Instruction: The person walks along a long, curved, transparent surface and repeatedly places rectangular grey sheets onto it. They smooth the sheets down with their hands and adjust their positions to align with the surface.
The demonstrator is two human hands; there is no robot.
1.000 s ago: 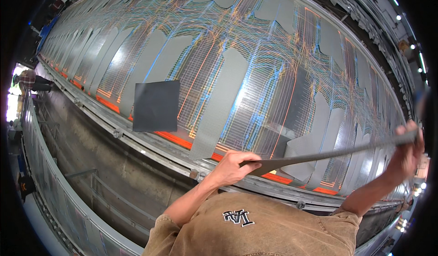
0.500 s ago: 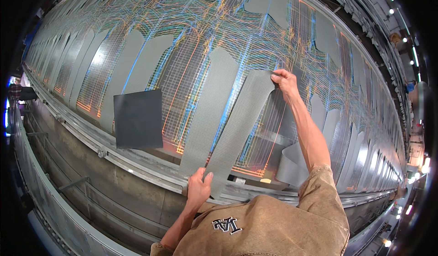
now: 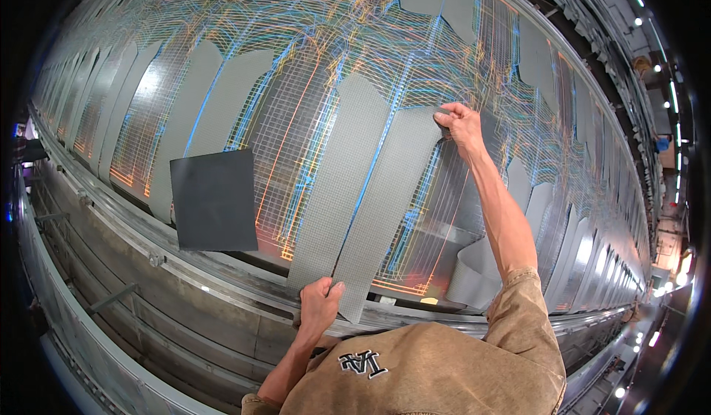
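Observation:
My right hand pinches the upper right corner of a long grey grid-textured strip. That corner is slightly lifted, while most of the strip lies against the curved panel. Low down, my left hand is closed at the strip's lower left edge, its thumb pointing up; just what its fingertips grip is hidden. Along the strip's left side lies a second grey strip with a pointed top, only a thin blue-lit seam between them. Further left, a dark square sheet rests on the panel near its lower edge.
A long curved panel stretches left and right, covered with projected coloured lines and several more grey strips. Right of the held strip, a curled grey sheet sits at the lower edge. A metal rail runs along the panel's near side.
The held strip has turned from tilted and folded at its right edge to lying flatter, closer against its left neighbour. My right hand has shifted slightly up; my left hand stays low.

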